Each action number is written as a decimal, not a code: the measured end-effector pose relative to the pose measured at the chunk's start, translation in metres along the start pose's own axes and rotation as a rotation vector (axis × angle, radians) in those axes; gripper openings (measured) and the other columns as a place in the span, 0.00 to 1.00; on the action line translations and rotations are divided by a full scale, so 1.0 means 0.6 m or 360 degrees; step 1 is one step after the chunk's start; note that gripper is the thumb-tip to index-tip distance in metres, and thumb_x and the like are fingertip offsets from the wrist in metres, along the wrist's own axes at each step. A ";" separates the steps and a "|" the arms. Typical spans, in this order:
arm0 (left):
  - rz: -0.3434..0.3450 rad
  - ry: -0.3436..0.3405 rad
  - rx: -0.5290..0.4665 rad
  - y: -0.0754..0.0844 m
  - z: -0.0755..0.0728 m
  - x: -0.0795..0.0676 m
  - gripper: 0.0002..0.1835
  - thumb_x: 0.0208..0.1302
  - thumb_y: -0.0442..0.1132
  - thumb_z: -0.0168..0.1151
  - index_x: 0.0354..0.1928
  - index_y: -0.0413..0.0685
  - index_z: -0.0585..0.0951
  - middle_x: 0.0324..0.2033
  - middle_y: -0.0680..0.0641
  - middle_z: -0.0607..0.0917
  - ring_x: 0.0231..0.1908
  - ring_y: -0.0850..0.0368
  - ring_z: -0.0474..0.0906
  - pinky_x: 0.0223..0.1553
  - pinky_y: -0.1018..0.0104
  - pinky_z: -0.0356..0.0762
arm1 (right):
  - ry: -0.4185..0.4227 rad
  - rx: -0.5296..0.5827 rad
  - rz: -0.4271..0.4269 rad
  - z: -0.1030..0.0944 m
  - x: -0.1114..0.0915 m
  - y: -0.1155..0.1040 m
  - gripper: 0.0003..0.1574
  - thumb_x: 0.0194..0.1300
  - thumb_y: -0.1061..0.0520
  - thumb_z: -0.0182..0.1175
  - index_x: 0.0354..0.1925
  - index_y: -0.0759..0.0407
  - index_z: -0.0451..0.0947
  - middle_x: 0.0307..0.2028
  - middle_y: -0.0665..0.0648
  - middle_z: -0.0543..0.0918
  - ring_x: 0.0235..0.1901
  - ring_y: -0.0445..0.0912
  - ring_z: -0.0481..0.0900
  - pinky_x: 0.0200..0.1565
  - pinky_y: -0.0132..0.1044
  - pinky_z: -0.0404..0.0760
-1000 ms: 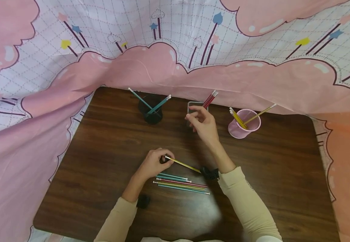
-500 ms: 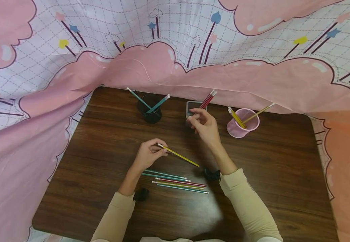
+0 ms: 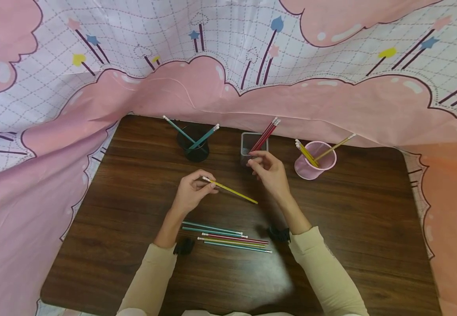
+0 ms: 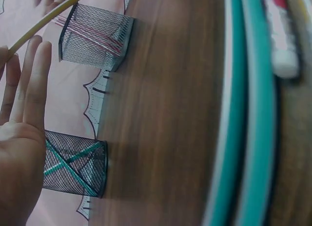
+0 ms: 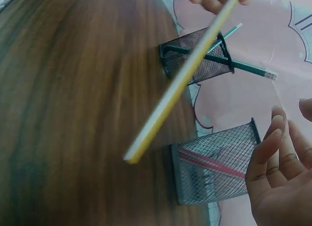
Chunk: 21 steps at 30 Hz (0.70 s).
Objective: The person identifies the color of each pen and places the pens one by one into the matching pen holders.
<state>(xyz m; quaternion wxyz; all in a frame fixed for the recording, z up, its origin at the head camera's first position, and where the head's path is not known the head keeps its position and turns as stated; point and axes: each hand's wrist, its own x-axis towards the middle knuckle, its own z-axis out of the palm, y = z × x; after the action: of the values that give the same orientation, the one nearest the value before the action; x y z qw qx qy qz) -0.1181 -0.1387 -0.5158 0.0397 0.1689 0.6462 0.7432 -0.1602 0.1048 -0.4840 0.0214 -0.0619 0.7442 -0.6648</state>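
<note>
My left hand point(image 3: 188, 193) pinches a yellow pencil point(image 3: 234, 192) close to its white eraser end. Held above the table, the pencil slants down to the right, its other end free; it crosses the right wrist view diagonally. My right hand point(image 3: 273, 175) has loosely bent fingers with nothing between them, as the right wrist view shows. It is in front of a square grey mesh pencil cup point(image 3: 244, 158), overlapping its near right side in the head view. Several red pencils point(image 3: 265, 134) lean in that cup.
A black mesh cup point(image 3: 200, 154) with teal pencils stands back left, a pink cup point(image 3: 308, 171) with yellow pencils back right. Near the front lie loose teal pencils point(image 3: 212, 228), a red pencil point(image 3: 248, 240) and a yellow pencil point(image 3: 228, 242). A patterned curtain point(image 3: 165, 92) borders the table.
My left hand has lifted the yellow pencil and carried it up and to the left, away from the loose pencils. My right hand has drawn slightly back from the square cup.
</note>
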 end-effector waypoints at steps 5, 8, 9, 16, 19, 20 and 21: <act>0.0068 0.0011 -0.0031 0.009 0.004 0.015 0.07 0.57 0.20 0.55 0.39 0.24 0.73 0.36 0.32 0.75 0.34 0.26 0.75 0.35 0.51 0.79 | 0.0000 -0.0020 0.0045 -0.004 -0.011 -0.007 0.15 0.60 0.61 0.61 0.46 0.65 0.76 0.29 0.59 0.82 0.22 0.45 0.75 0.24 0.38 0.76; 0.0098 0.0014 -0.0037 0.015 0.004 0.024 0.07 0.57 0.20 0.54 0.39 0.24 0.73 0.36 0.29 0.74 0.33 0.26 0.75 0.35 0.51 0.79 | 0.0011 -0.0045 0.0065 -0.007 -0.015 -0.007 0.14 0.60 0.60 0.61 0.45 0.63 0.77 0.30 0.62 0.81 0.22 0.44 0.75 0.25 0.43 0.76; 0.0108 0.0012 -0.0028 0.018 0.005 0.027 0.07 0.57 0.20 0.54 0.39 0.24 0.73 0.36 0.28 0.74 0.33 0.27 0.75 0.35 0.51 0.79 | 0.0016 -0.0050 0.0061 -0.008 -0.015 -0.005 0.14 0.60 0.60 0.61 0.45 0.64 0.77 0.30 0.63 0.81 0.22 0.45 0.76 0.25 0.44 0.76; 0.0153 -0.0030 -0.0014 0.036 0.007 0.053 0.07 0.57 0.20 0.55 0.39 0.25 0.74 0.35 0.33 0.75 0.31 0.30 0.77 0.34 0.49 0.79 | 0.0055 -0.0057 0.0089 -0.016 -0.020 0.004 0.13 0.59 0.59 0.61 0.44 0.61 0.78 0.29 0.60 0.82 0.26 0.59 0.76 0.26 0.45 0.76; 0.0149 -0.0049 -0.0001 0.047 0.010 0.066 0.07 0.57 0.20 0.56 0.39 0.26 0.74 0.35 0.35 0.75 0.30 0.33 0.78 0.34 0.50 0.80 | 0.0063 -0.0046 0.0112 -0.017 -0.023 0.010 0.13 0.59 0.60 0.61 0.44 0.62 0.78 0.29 0.59 0.82 0.27 0.62 0.75 0.27 0.45 0.76; 0.0145 -0.0051 0.0003 0.050 0.011 0.070 0.07 0.57 0.21 0.56 0.39 0.27 0.75 0.35 0.35 0.75 0.29 0.34 0.78 0.34 0.51 0.80 | 0.0063 -0.0047 0.0116 -0.018 -0.025 0.012 0.13 0.59 0.60 0.61 0.44 0.63 0.77 0.29 0.59 0.82 0.27 0.62 0.75 0.27 0.44 0.76; 0.0142 -0.0052 0.0003 0.053 0.012 0.074 0.07 0.57 0.21 0.56 0.39 0.27 0.75 0.35 0.36 0.75 0.29 0.34 0.78 0.34 0.51 0.80 | 0.0061 -0.0044 0.0118 -0.018 -0.026 0.014 0.13 0.60 0.60 0.61 0.44 0.63 0.77 0.29 0.59 0.82 0.27 0.64 0.74 0.27 0.45 0.76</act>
<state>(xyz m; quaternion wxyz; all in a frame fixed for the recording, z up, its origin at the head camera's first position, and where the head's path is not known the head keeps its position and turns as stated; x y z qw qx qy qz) -0.1525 -0.1246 -0.4753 0.0171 0.2097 0.6379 0.7408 -0.1464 0.1184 -0.4918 0.0310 -0.0218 0.7553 -0.6543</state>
